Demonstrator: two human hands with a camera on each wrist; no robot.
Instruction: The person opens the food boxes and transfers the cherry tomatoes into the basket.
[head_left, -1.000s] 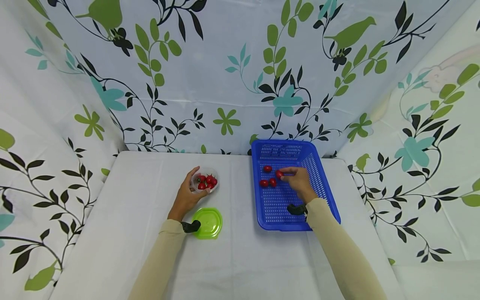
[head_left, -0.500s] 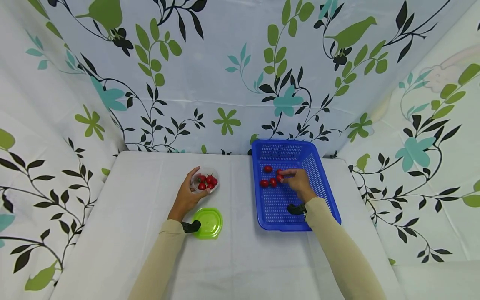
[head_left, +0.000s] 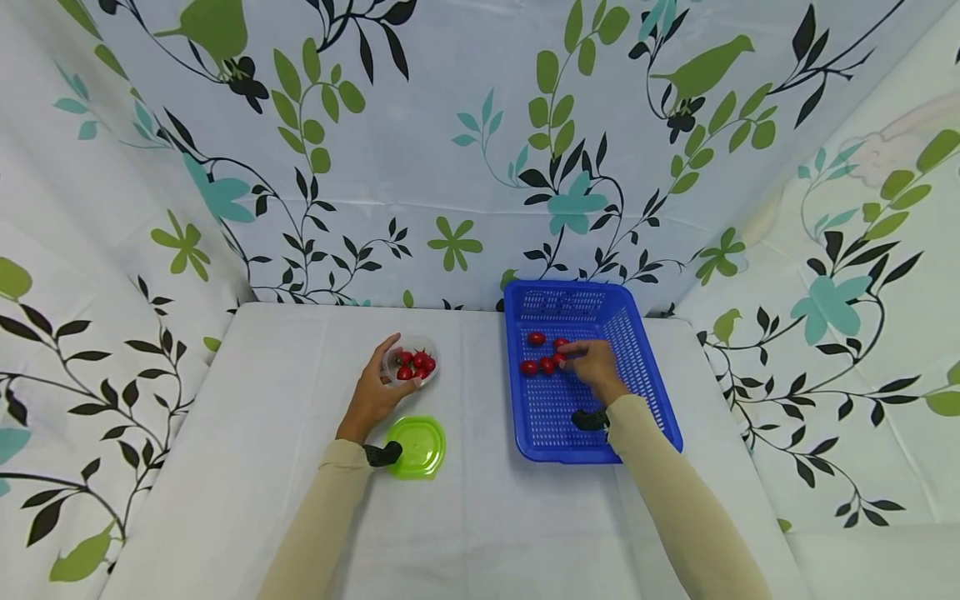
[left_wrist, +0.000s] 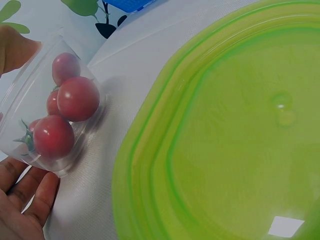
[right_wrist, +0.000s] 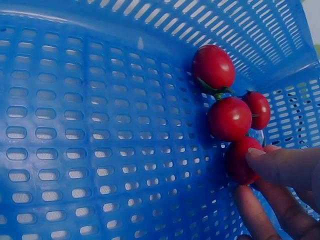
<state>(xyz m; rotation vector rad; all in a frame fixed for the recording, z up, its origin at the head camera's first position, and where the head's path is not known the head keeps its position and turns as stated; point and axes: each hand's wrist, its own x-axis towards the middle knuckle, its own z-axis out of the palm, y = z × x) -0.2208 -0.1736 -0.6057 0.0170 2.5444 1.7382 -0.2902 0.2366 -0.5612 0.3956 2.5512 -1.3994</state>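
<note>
A small clear plastic tub (head_left: 392,360) with several cherry tomatoes (head_left: 414,363) in it stands on the table's left part. My left hand (head_left: 375,392) grips this tub from its left side, thumb near and fingers beyond. On the right, my right hand (head_left: 598,367) reaches into a blue basket (head_left: 525,425). Its thumb and fingers pinch a red cherry tomato (right_wrist: 242,161), which sits low against the basket floor. Several other cherry tomatoes (right_wrist: 229,118) lie close by in the basket, some touching each other. The right wrist view shows green stems on a few.
A green plastic lid (head_left: 416,447) lies on the white table (head_left: 465,517) just nearer than the tub, beside my left wrist. Patterned cloth (head_left: 420,125) hangs at the back and on both sides. The basket's raised walls surround my right hand.
My right fingers have shifted slightly nearer in the basket. The tomato at their tips a second ago now shows beyond them, and they are on another one. The left hand and tub stay put.
</note>
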